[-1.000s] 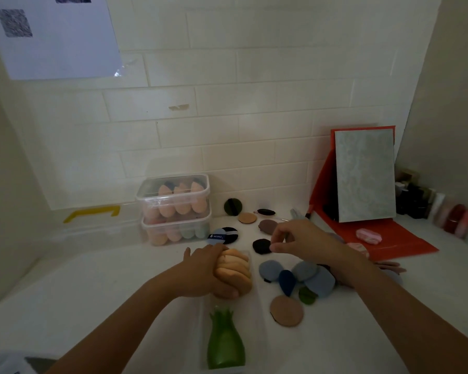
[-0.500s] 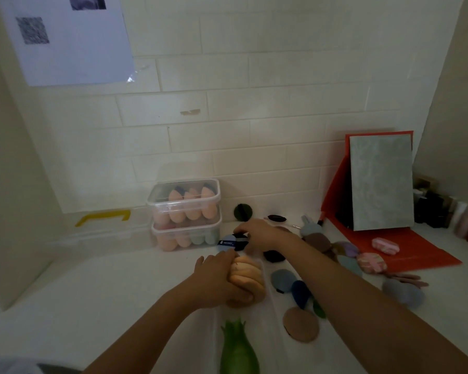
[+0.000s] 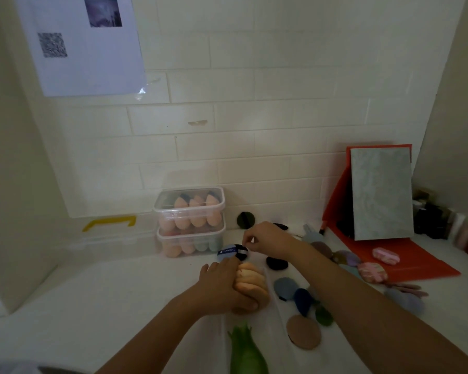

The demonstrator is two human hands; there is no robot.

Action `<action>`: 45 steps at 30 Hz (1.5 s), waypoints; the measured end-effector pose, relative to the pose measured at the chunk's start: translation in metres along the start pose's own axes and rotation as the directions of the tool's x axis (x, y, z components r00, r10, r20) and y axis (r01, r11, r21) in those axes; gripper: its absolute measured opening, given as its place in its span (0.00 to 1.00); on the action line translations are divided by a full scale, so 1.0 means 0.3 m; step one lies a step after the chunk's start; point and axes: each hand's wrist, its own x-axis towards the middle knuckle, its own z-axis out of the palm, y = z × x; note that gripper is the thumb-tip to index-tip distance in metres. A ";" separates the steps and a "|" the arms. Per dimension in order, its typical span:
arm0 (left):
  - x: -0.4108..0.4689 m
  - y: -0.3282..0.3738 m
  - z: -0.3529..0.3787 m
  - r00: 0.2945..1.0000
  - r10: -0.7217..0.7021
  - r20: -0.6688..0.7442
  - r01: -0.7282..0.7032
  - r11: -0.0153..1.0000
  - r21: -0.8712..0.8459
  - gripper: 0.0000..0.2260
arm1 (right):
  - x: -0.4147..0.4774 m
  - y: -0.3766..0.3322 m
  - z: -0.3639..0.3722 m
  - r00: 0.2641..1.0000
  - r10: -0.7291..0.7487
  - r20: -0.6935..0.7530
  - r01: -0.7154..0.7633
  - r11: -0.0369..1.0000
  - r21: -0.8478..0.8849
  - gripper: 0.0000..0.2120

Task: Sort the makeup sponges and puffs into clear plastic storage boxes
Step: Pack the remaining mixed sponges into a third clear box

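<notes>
A second ago our right hand point(image 3: 268, 237) hovered over the loose pile. It has since reached back and now pinches the edge of the banded puff point(image 3: 238, 251), which lies on the counter just ahead of our left hand point(image 3: 222, 287). We judge this puff is the next one to go in, so the sort advances by one piece. The left hand has not shifted: fingers and thumb wrap the peach puffs point(image 3: 251, 282), held in a row inside the open box point(image 3: 278, 317), whose clear walls barely show.

Counting: two lidded boxes point(image 3: 191, 209) stand stacked at the wall, with three peach sponges in the top one's front row. Loose on the right we count one black puff point(image 3: 277, 262), one grey-blue puff point(image 3: 285, 286), one navy sponge point(image 3: 303, 300), one tan puff point(image 3: 303, 332) and two pink puffs point(image 3: 372, 271) by the red mat point(image 3: 422, 263) — others are hidden behind the arm. One green sponge point(image 3: 247, 352) lies nearest us.
</notes>
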 end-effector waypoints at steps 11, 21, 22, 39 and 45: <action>-0.012 0.017 -0.012 1.000 -0.025 0.009 0.025 1.000 -0.007 0.33 | 0.006 -0.018 0.065 0.999 0.015 0.051 -0.013 0.999 -0.038 0.14; -0.012 0.022 -0.011 1.000 -0.031 -0.003 0.031 0.999 0.042 0.32 | -0.052 0.039 -0.060 0.951 0.200 -0.234 -0.096 0.915 0.393 0.10; -0.012 0.022 -0.011 0.999 -0.035 -0.003 0.035 0.998 0.043 0.32 | -0.063 0.046 -0.082 0.943 0.234 -0.236 -0.097 0.873 0.478 0.09; -0.023 0.057 -0.015 0.996 -0.085 -0.009 0.086 0.988 0.131 0.27 | -0.337 -0.126 -0.139 0.968 -0.077 0.237 0.001 0.952 0.306 0.10; -0.020 0.065 -0.039 0.991 -0.103 0.089 0.095 0.991 0.091 0.26 | -0.354 -0.154 -0.093 0.975 -0.093 0.200 0.051 0.978 0.203 0.12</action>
